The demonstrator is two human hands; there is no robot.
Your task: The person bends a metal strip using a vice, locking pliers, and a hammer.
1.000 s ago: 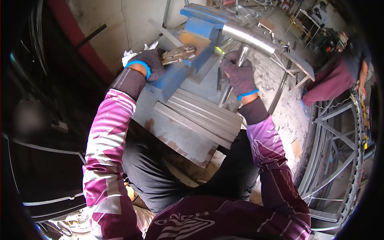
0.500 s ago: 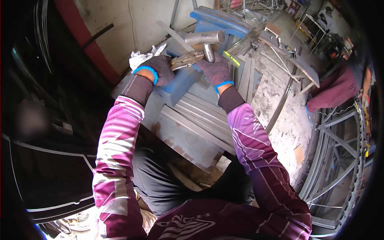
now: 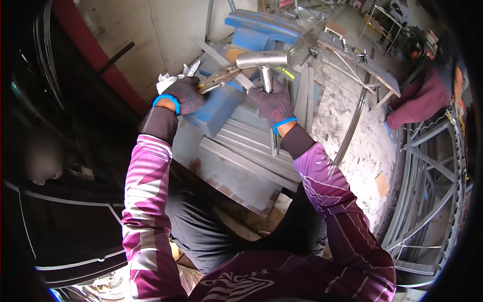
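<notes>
My left hand [image 3: 182, 95], in a dark knit glove with a blue cuff, is closed around locking pliers [image 3: 220, 79]. Their jaws overlap a long flat metal strip [image 3: 214, 54] that slants over the blue metal block [image 3: 216, 110]. My right hand [image 3: 274, 103], gloved the same way, grips a hammer [image 3: 264, 59] by its metal handle. The hammer's cylindrical head lies sideways above the hand, and the handle end sticks out below the palm. The strip's lower end reaches the fingers of my right hand.
Flat steel bars [image 3: 251, 146] lie on the metal-topped bench [image 3: 236, 183] before me. Behind is a blue metal piece [image 3: 264, 27]; crumpled white wrapping [image 3: 173, 78] sits at left. A person in maroon trousers [image 3: 420, 103] is at right, beside a metal frame [image 3: 432, 171].
The hammer has swung up and right, its handle now showing below my right hand. My left hand and the pliers have shifted slightly left. More of the strip shows by my right fingers.
</notes>
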